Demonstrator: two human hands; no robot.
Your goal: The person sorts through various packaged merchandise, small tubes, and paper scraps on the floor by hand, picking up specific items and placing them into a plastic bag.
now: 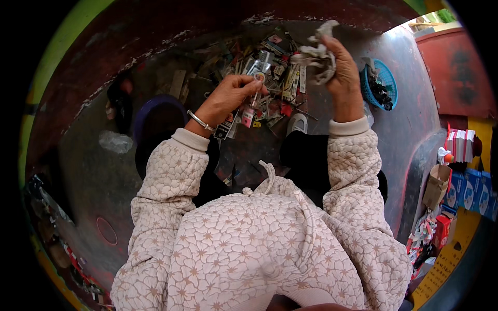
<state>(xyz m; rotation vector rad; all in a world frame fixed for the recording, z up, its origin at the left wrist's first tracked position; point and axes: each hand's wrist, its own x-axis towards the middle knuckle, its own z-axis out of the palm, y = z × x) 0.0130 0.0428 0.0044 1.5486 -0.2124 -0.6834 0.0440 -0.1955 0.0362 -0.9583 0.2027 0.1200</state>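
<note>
My left hand (232, 93) pinches a small clear blister-type pack (259, 71) with a thin item inside, holding it up over a heap of similar packs and cards (270, 78) on the dark floor. My right hand (340, 59) is raised higher and to the right, fingers closed around a bunch of crumpled whitish wrappers (316, 54). Both arms wear a cream quilted flower-pattern jacket. A silver bangle (199, 120) sits on my left wrist. My white shoe (296, 123) shows below the heap.
A blue plastic basket (383, 85) with dark small items sits right of my right hand. A purple round tub (155, 111) lies at left, with a clear plastic bag (115, 141) beside it. Boxes and cartons (461, 181) stand at the far right.
</note>
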